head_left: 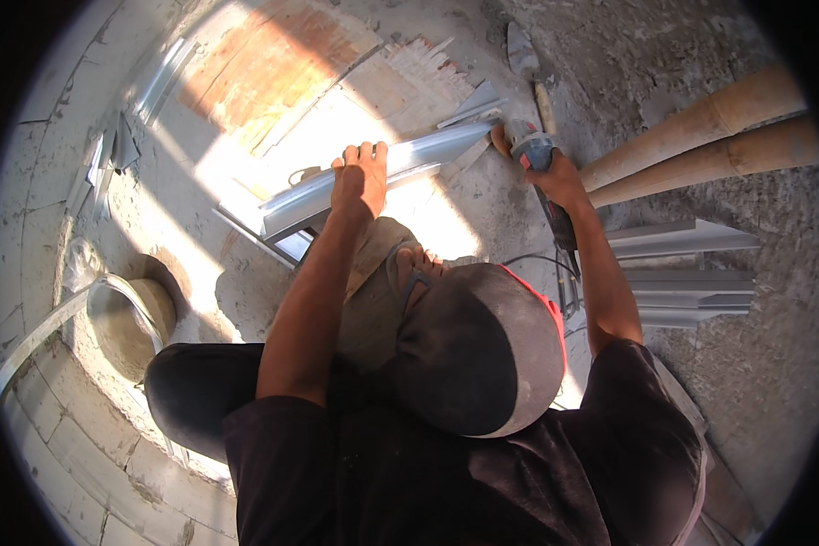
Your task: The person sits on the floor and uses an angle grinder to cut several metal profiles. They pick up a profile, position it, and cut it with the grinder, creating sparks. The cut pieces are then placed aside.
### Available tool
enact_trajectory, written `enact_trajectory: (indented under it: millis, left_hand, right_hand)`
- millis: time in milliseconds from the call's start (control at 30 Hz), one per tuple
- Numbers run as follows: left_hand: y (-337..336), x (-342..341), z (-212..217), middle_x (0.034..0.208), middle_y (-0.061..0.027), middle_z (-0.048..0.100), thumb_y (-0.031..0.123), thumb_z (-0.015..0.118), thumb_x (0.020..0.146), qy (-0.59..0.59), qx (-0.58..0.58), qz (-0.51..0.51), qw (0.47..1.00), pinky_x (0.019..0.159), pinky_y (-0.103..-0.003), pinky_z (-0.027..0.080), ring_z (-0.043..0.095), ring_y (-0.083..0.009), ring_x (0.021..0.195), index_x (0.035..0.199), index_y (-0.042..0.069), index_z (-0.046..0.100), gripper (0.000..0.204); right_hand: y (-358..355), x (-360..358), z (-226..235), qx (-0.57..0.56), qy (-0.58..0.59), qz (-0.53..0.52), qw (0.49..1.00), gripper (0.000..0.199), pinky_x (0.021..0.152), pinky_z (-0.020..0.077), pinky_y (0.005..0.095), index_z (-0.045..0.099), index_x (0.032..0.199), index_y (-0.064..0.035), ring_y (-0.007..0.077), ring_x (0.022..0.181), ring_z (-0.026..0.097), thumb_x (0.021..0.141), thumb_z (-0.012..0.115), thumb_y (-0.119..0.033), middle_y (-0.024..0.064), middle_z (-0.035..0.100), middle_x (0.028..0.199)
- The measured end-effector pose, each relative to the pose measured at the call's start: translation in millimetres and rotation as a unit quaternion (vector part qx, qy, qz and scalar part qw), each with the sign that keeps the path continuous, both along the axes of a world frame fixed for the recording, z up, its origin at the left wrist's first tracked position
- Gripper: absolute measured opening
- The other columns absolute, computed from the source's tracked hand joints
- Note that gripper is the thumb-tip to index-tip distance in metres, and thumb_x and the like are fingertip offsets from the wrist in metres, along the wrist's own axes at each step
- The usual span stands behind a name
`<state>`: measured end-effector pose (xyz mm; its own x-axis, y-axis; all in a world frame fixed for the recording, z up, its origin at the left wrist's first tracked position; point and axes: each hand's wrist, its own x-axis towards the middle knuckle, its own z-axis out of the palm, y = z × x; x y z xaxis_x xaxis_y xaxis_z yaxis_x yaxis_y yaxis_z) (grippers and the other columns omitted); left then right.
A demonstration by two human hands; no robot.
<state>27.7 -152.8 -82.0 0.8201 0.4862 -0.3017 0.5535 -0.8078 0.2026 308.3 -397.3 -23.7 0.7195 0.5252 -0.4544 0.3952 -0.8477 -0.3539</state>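
My right hand (562,182) is closed around a dark angle grinder (558,223), which has a grey head. Its brownish disc (500,139) is at the right end of a long silvery metal profile (419,148); whether it is cutting in cannot be told. My left hand (361,185) grips the middle of this profile from above, fingers bent over its far edge. The profile lies slanted, its left end nearer to me. Just below it, a sandalled foot (417,269) shows beside a dark cap (469,350) with a red edge.
Two bamboo poles (701,132) come in from the right, above several cut metal profiles (682,287). A trowel (521,53) lies beyond the grinder. Farther left are a sunlit wooden board (264,68) and a round bucket (136,314). A black cord (541,259) runs below the grinder.
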Motion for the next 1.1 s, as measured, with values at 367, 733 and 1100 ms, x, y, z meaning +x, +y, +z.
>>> enact_trajectory:
  millis: [367, 733, 1100]
  left_hand:
    - [0.9, -3.1, -8.5, 0.130, -0.0138, 0.059, 0.003, 0.067, 0.088, -0.034, -0.013, 0.002, 0.999, 0.103, -0.053, 0.045, 0.055, -0.0348, 0.127, 0.134, 0.008, 0.052, 0.049]
    - [11.1, 3.7, 1.5, 0.136, -0.0157, 0.055, 0.002, 0.073, 0.084, 0.010, -0.064, 0.001, 0.998, 0.106, -0.053, 0.045, 0.052, -0.0360, 0.131, 0.135, 0.007, 0.051, 0.055]
    - [12.0, 5.3, 5.5, 0.138, -0.0147, 0.055, 0.007, 0.077, 0.085, 0.019, -0.076, 0.001, 0.997, 0.110, -0.054, 0.044, 0.051, -0.0357, 0.134, 0.137, 0.009, 0.050, 0.058]
  right_hand:
    - [-1.8, -7.0, 0.9, 0.013, 0.018, 0.010, 1.000, 0.083, 0.098, 0.0535, 0.0436, 0.062, 0.127, 0.0138, 0.0419, 0.117, 0.070, 0.071, 0.082, -0.044, 0.0326, 0.072, 0.120]
    - [-7.7, -62.0, 20.9, 0.023, -0.007, 0.024, 0.999, 0.078, 0.093, 0.0555, 0.0479, 0.058, 0.127, 0.0078, 0.0460, 0.107, 0.072, 0.080, 0.079, -0.050, 0.0312, 0.074, 0.111]
    - [26.7, -98.1, 44.2, -0.041, 0.021, 0.038, 0.998, 0.077, 0.092, 0.0557, 0.0487, 0.056, 0.131, 0.0056, 0.0450, 0.107, 0.073, 0.080, 0.078, -0.047, 0.0309, 0.073, 0.110]
